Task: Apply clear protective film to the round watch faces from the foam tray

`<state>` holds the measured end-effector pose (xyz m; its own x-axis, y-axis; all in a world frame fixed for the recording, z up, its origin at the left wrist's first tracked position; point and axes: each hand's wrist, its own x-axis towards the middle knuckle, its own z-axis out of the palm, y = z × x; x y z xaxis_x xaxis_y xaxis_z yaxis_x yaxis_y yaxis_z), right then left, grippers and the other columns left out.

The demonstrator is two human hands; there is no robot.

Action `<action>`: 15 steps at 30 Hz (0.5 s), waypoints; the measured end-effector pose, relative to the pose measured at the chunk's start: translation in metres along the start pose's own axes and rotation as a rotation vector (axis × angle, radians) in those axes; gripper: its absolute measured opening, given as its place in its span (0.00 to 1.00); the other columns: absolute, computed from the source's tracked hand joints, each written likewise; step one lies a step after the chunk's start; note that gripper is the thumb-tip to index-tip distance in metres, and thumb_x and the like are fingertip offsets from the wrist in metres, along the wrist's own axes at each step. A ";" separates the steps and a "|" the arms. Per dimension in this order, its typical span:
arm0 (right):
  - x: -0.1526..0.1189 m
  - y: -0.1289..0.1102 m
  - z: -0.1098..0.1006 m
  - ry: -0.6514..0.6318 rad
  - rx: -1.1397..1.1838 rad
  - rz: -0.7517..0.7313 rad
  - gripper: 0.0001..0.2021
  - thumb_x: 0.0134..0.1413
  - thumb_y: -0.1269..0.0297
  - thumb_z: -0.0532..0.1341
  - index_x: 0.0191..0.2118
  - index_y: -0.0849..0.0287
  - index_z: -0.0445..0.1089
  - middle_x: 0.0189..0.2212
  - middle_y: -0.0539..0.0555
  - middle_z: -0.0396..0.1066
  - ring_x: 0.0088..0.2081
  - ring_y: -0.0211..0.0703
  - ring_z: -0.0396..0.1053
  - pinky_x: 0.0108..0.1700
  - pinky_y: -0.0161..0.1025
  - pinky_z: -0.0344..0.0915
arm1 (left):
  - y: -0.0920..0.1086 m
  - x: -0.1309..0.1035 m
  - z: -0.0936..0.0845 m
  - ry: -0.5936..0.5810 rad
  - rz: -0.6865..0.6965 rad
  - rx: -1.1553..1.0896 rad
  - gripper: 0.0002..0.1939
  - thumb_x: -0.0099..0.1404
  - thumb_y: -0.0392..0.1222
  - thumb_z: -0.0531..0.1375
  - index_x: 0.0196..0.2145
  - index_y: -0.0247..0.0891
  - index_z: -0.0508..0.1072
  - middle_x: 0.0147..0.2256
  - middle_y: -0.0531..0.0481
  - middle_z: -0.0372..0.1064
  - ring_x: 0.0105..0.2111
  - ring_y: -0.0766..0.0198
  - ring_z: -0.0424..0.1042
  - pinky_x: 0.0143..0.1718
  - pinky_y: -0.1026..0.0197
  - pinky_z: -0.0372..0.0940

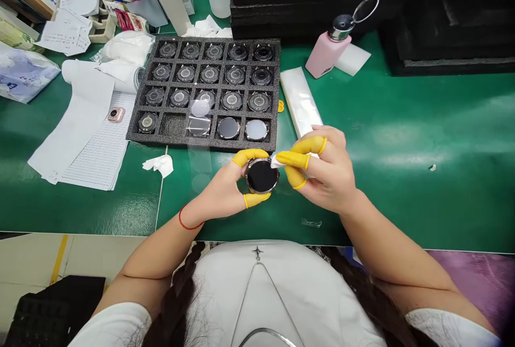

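Observation:
Between its thumb and forefinger, both in yellow finger cots, my left hand [229, 186] grips a round watch case [262, 176] with its dark face up. My right hand [328, 172], with yellow cots on several fingers, pinches a white wipe [278, 161] at the upper right rim of the watch case. Just beyond lies a black foam tray [203, 142] with watch cases in its compartments; one compartment in the front row is vacant. A clear film strip [200, 159] with round pieces lies over the tray's front edge, left of the held watch case.
A pink pump bottle [328, 52] stands at the back right, near a white plastic packet [301, 100]. Black foam blocks [301, 1] are stacked behind. Lined paper [96, 154], a small pinkish square item [116, 115] and a crumpled tissue [161, 164] lie at the left.

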<state>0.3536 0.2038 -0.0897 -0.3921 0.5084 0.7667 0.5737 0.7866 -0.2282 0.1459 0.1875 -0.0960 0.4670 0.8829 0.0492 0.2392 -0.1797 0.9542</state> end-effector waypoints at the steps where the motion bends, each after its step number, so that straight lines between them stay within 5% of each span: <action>1: -0.001 -0.004 0.002 -0.009 0.012 0.011 0.03 0.55 0.71 0.61 0.35 0.56 0.69 0.30 0.51 0.67 0.38 0.42 0.64 0.49 0.50 0.62 | -0.001 0.000 0.001 -0.024 -0.001 0.014 0.29 0.55 0.37 0.67 0.52 0.43 0.62 0.46 0.50 0.69 0.41 0.64 0.73 0.42 0.64 0.70; 7: -0.008 -0.024 0.014 -0.149 -0.006 -0.027 0.05 0.54 0.72 0.59 0.33 0.55 0.71 0.33 0.53 0.68 0.43 0.45 0.62 0.52 0.52 0.60 | -0.003 -0.002 0.004 -0.084 -0.011 0.134 0.29 0.56 0.42 0.66 0.53 0.42 0.61 0.49 0.47 0.68 0.44 0.59 0.72 0.43 0.61 0.69; 15: -0.005 -0.016 0.005 -0.265 0.127 -0.171 0.08 0.57 0.72 0.57 0.34 0.54 0.72 0.34 0.49 0.70 0.44 0.42 0.63 0.59 0.54 0.53 | -0.006 -0.001 -0.001 -0.032 -0.016 0.013 0.30 0.54 0.38 0.67 0.53 0.42 0.61 0.44 0.48 0.69 0.39 0.63 0.72 0.40 0.63 0.70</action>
<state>0.3432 0.1902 -0.0930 -0.6574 0.4259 0.6216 0.3961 0.8971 -0.1957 0.1431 0.1882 -0.1015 0.4904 0.8712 0.0245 0.2575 -0.1717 0.9509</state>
